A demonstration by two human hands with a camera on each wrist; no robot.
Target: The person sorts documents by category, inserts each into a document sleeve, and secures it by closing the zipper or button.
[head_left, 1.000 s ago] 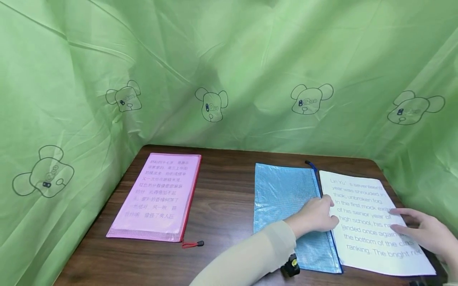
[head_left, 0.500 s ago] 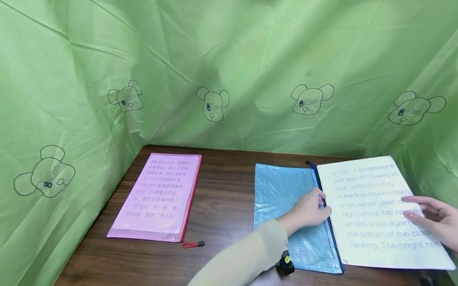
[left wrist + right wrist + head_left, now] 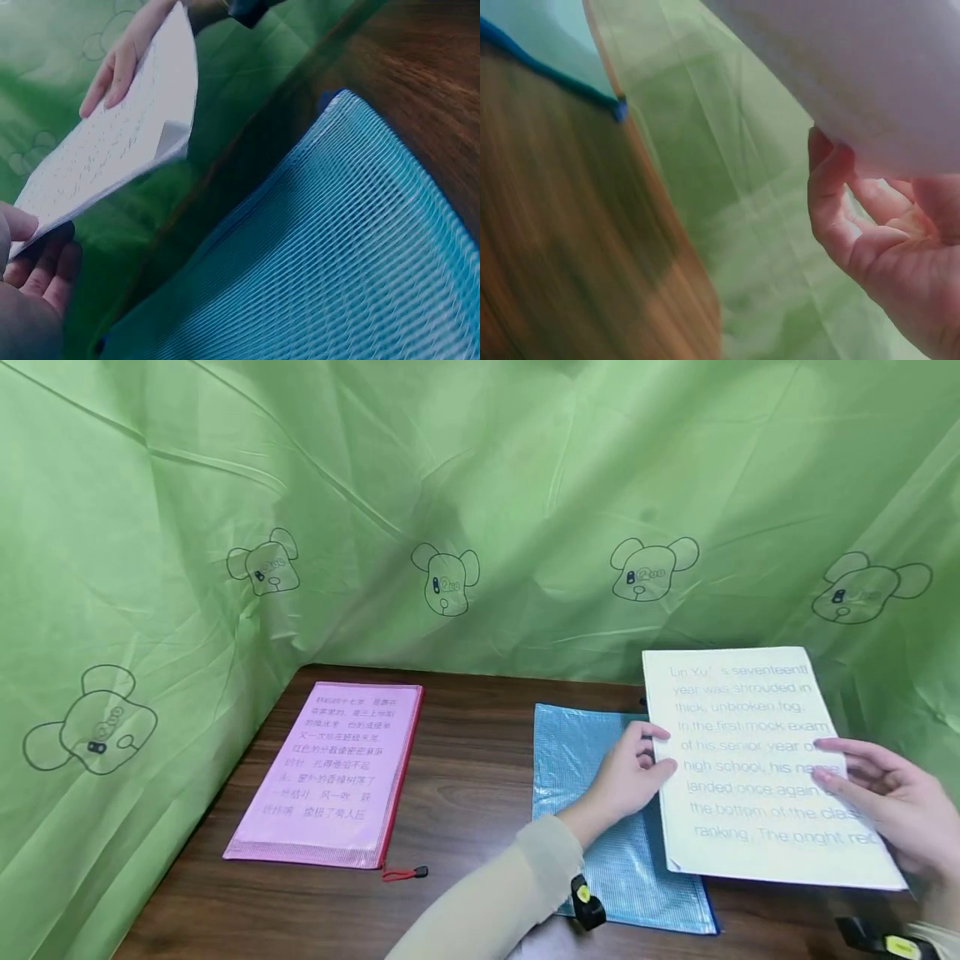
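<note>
Paper (image 3: 750,760) is held over the right side of the blue folder (image 3: 573,752), long axes roughly parallel; left hand (image 3: 621,774), nearer the folder, pinches one long edge, right hand (image 3: 900,806) the other.

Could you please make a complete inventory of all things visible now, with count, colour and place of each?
Tabletop: one, brown, lower middle
Curtain: seemingly one, green, behind and beside the tabletop
Bear outlines: five, dark, on the curtain
Printed paper: sheet count unclear, white, raised at the right
Textured pouch: one, blue, on the tabletop, partly hidden by the printed paper
Printed pouch: one, pink with red edge, tabletop's left side
Cord pull: one, red with black end, at the printed pouch's near corner
Wrist devices: two, black and yellow, one per wrist
Sleeves: two, cream, on the arms
Left hand: one, bare, holding the printed paper's left edge
Right hand: one, bare, holding its right edge
</note>
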